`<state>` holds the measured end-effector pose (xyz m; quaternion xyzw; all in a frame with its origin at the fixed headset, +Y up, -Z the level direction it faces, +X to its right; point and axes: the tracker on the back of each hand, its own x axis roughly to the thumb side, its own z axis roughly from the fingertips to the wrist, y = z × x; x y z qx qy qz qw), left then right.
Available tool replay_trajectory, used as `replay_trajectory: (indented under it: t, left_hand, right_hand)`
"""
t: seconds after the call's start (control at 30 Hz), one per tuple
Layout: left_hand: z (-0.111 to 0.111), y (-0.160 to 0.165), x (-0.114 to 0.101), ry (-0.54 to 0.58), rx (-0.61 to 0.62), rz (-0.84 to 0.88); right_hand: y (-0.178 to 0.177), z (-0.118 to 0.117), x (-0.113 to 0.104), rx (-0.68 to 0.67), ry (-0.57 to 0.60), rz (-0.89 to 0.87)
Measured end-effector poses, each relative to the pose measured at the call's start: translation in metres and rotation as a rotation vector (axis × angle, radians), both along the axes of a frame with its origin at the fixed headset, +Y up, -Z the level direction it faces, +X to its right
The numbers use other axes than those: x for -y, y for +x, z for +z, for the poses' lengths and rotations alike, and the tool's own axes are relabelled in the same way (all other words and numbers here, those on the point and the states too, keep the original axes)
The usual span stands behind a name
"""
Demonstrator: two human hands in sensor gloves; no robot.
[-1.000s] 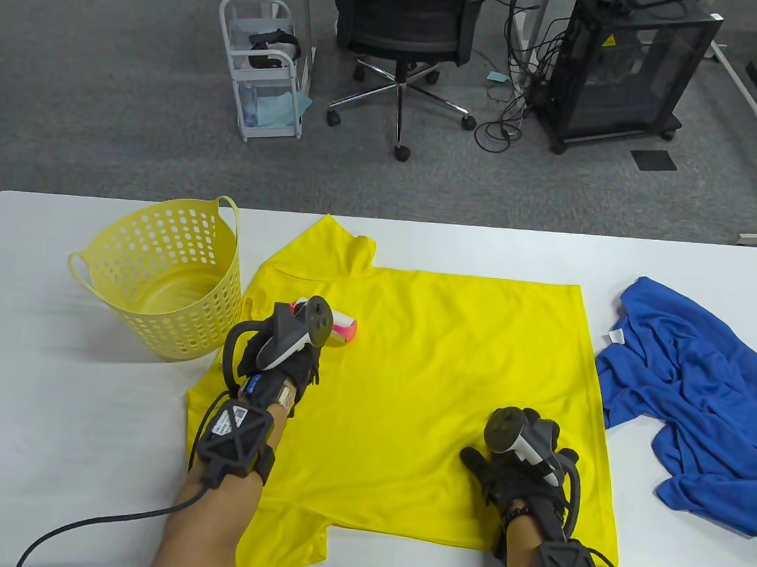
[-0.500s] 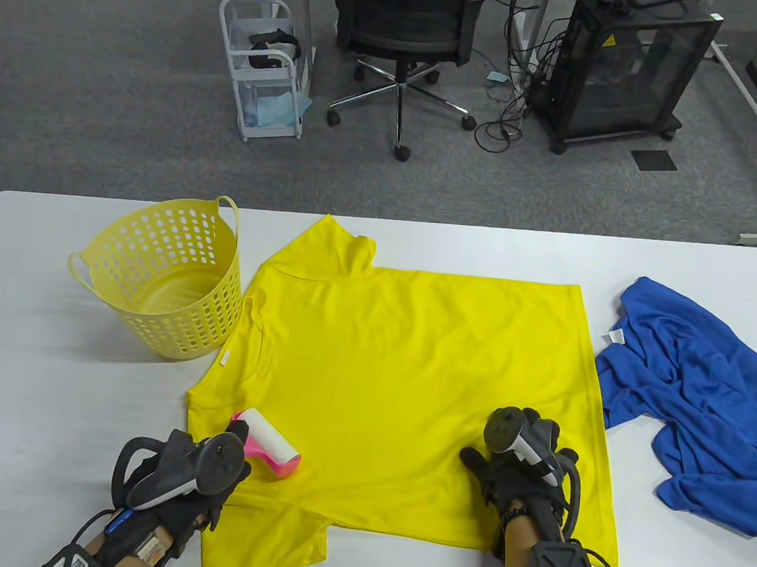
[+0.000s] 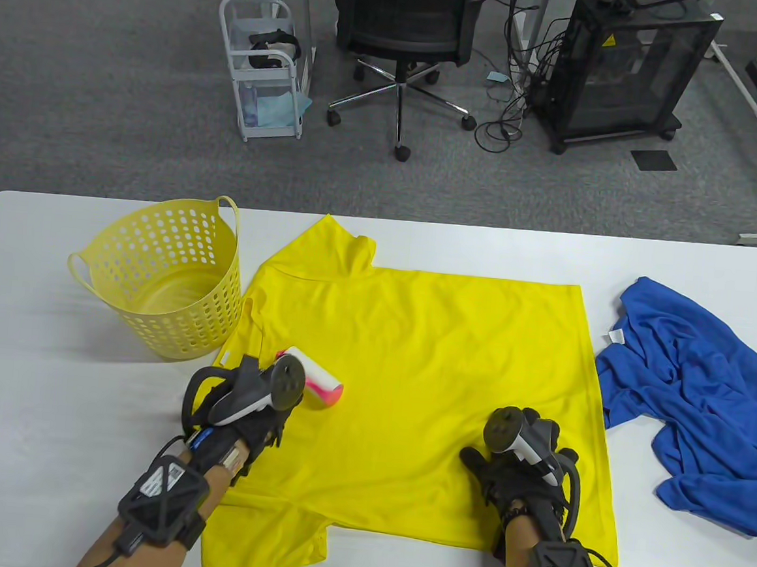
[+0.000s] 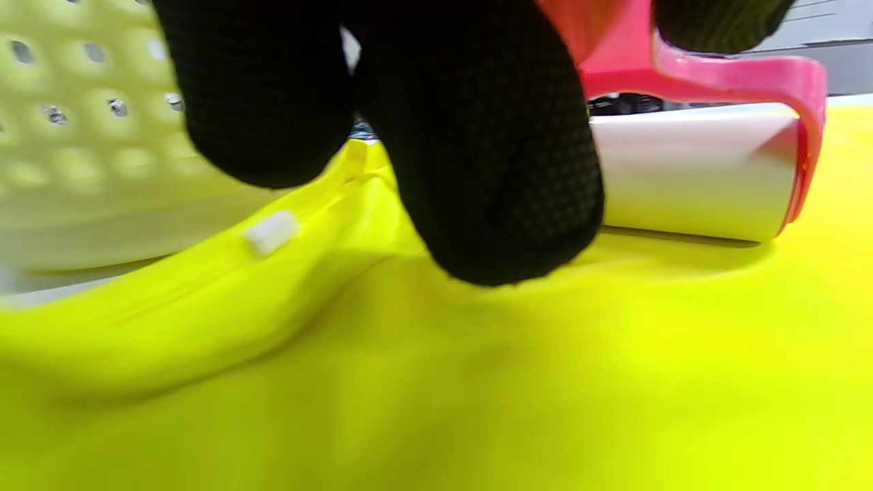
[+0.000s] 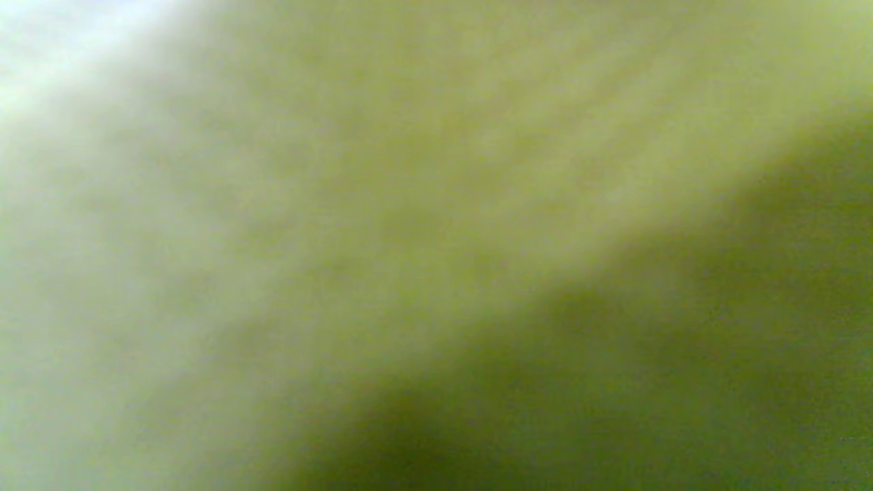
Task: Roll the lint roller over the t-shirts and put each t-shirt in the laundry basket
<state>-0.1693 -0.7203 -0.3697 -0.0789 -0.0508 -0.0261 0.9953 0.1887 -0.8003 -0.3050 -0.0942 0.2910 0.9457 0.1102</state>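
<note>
A yellow t-shirt [image 3: 423, 379] lies spread flat across the middle of the table. My left hand [image 3: 257, 405] grips the pink handle of a lint roller [image 3: 318, 383], whose white roll [image 4: 689, 174] rests on the shirt's left part near the collar. My right hand [image 3: 521, 465] lies flat on the shirt's lower right part, pressing it to the table. The right wrist view is only a blur of yellow cloth [image 5: 436, 245]. A crumpled blue t-shirt [image 3: 690, 399] sits at the table's right. A yellow perforated laundry basket [image 3: 163, 279] stands at the left, with nothing visible inside.
The white table [image 3: 47, 414] ends just behind the basket and shirts. Beyond it on the carpet stand a black office chair [image 3: 405, 30], a white trolley [image 3: 265, 65] and a black cabinet on wheels [image 3: 624, 67]. Cables trail from both wrists.
My left hand pulled the roller down the shirt toward the near edge, then pushed it back up and right to mid-shirt. The right hand stayed put.
</note>
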Motion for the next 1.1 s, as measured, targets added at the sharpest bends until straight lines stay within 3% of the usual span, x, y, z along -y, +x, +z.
replay_trajectory:
  t: [0.07,0.2,0.37,0.5,0.63,0.9,1.1]
  left_hand:
    - [-0.028,0.015,0.001,0.000,-0.057,0.003]
    - [-0.064,0.026,0.010,0.040,-0.131,-0.025]
    - [-0.067,0.028,0.017,0.010,-0.175,0.072]
    - [-0.046,0.018,0.010,-0.021,-0.104,-0.007]
    - [-0.003,-0.006,0.007,-0.050,-0.011,-0.032]
    - [0.087,-0.061,0.006,-0.118,0.053,-0.028]
    - [0.112,-0.078,0.009,-0.096,0.059,-0.010]
  right_hand:
    - [0.000,0.000,0.001,-0.001,-0.002,-0.005]
    - [0.000,0.000,0.001,0.006,-0.011,-0.014]
    - [0.001,0.000,0.002,0.006,-0.010,-0.025]
    - [0.001,0.000,0.002,0.006,-0.010,-0.022]
    - [0.001,-0.001,0.002,0.006,-0.007,-0.019]
    - [0.002,-0.001,0.002,0.009,-0.007,-0.012]
    - [0.002,-0.001,0.003,0.010,-0.004,-0.011]
